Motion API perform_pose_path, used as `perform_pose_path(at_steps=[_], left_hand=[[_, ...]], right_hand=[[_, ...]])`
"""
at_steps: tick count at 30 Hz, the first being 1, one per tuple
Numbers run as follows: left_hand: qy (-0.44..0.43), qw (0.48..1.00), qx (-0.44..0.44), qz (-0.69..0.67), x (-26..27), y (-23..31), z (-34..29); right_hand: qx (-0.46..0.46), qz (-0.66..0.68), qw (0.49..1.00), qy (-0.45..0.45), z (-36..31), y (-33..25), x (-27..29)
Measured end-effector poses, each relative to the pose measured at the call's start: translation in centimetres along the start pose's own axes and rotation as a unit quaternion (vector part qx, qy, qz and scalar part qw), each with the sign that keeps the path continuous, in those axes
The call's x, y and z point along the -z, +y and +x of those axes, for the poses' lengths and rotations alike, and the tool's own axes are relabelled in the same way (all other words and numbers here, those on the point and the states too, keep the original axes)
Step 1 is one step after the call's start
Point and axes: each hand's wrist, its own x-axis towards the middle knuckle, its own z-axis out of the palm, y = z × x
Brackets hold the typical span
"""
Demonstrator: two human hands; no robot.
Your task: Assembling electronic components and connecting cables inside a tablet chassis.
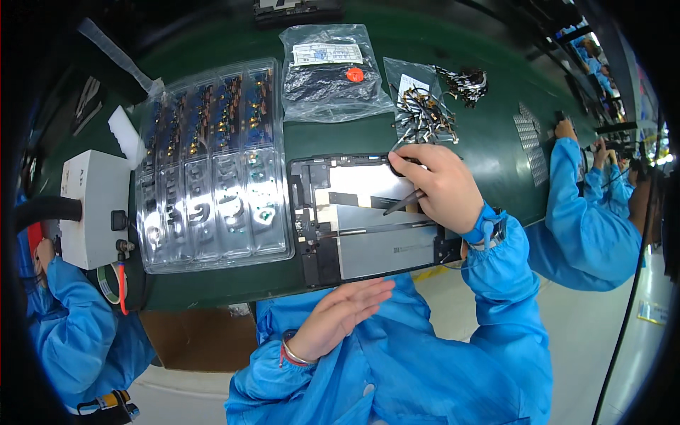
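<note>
An opened tablet (386, 248) lies at the table's front edge, its silver battery and black frame exposed. My right hand (450, 190) is over its upper right part, thumb and forefinger pinched at the far edge; whatever lies between those fingertips is too small to make out. Held in the same hand is a dark, thin pointed tool (402, 203), perhaps tweezers, its tip slanting down to the left over the tablet. In front of the tablet's near edge, my left hand (340, 316) is open, fingers stretched out and holding nothing.
Left of the tablet sits a clear plastic tray (212, 248) with circuit boards. Beyond are a clear bag of dark parts (329, 88) and a pile of small cables (425, 117). A white box (95, 209) stands far left. Co-workers sit on both sides.
</note>
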Motion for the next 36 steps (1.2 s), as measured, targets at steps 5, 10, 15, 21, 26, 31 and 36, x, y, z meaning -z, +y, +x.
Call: perform_pose_path(at_steps=[5,10,15,21,26,31,36], left_hand=[[-0.003,0.997,-0.038,0.060,1.2,-2.1,0.3],[0.044,0.975,-0.181,0.124,-2.5,-3.1,1.6],[0.054,0.915,-0.348,0.195,-6.7,-3.0,3.1],[-0.030,0.650,-0.544,0.530,-11.2,2.4,1.9],[0.103,0.443,-0.574,0.681,-11.3,1.2,1.5],[0.233,0.288,-0.529,0.764,-10.8,-0.5,1.5],[0.289,0.221,-0.547,0.754,-10.2,-1.0,1.7]], right_hand=[[-0.018,0.034,0.998,-0.040,-1.1,-1.1,1.0],[-0.037,0.063,0.993,-0.090,-0.3,-1.5,2.3],[-0.140,0.092,0.983,0.073,-1.8,-3.0,5.4],[-0.106,0.094,0.942,0.303,-7.1,-7.1,9.2],[-0.149,0.082,0.928,0.332,0.5,-8.2,6.9],[-0.182,0.127,0.919,0.327,-1.1,-3.7,9.0],[-0.200,0.165,0.914,0.311,0.3,0.1,10.8]])
